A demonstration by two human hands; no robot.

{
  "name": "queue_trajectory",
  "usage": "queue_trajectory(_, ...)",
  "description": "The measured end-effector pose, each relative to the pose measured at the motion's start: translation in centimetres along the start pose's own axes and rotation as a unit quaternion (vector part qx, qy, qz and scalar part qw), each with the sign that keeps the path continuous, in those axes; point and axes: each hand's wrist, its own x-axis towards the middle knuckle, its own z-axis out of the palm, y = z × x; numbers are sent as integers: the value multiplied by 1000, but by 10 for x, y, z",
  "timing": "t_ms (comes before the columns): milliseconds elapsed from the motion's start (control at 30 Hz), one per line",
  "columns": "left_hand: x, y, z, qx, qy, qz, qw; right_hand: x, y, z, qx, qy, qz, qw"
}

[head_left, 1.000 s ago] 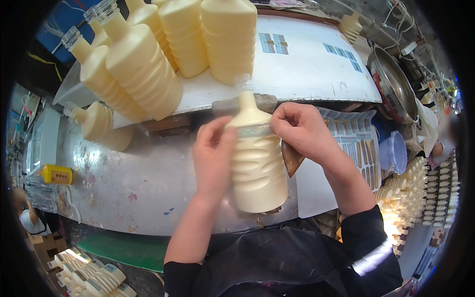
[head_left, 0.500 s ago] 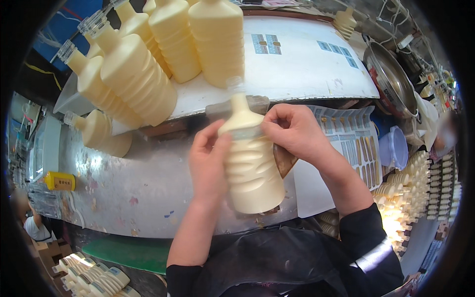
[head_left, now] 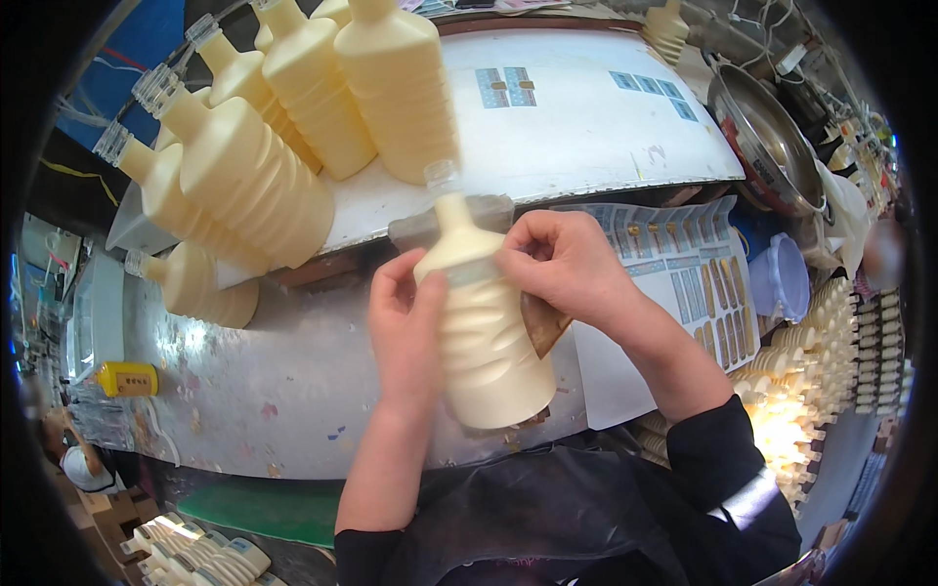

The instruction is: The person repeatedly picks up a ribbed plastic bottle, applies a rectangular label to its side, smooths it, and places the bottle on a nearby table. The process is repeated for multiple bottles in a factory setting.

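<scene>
I see the right hand [head_left: 562,262] with fingertips pinched together at the right end of the pale strip [head_left: 465,271], their hold on it hidden; the strip runs toward nine across the cream bottle [head_left: 489,342], neck between eleven and twelve; the left hand [head_left: 403,317] thumbs the bottle's nine-o'clock side, grasp unclear to me

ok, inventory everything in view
Handled bottle: one, cream, centre
Label strip: one, bluish, on it
Pointed piece: one, brown, beside bottle
Standing bottles: at least five, cream, top left
Bench: one, grey, middle
Tilted bottle: one, cream, bench left
Container: one, yellow, bench left
Small labels: two groups, blue, top
Sticker sheet: one, multicoloured, right
Pan: one, metallic, upper right
Bucket: one, lilac, right
Massed bottles: many, cream, lower right, lower left
Green panel: one, green, lower left
Left hand, right hand: two, bare, at bottle
</scene>
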Motion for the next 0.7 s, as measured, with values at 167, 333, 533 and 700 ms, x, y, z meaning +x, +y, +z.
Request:
queue_trajectory(167,-1,-1,1,-30,-4,-6,1000,0,0,-1,-2,-1,6,1000)
queue_trajectory(333,1,-4,-3,-29,-6,-11,999,11,34,-10,72,6,-23,997)
queue_trajectory(533,3,-3,-5,-37,4,-22,999,-2,29,4,137,-8,19,990)
queue_trajectory(700,1,-3,-2,-42,8,-19,999,2,35,7,133,-4,20,991)
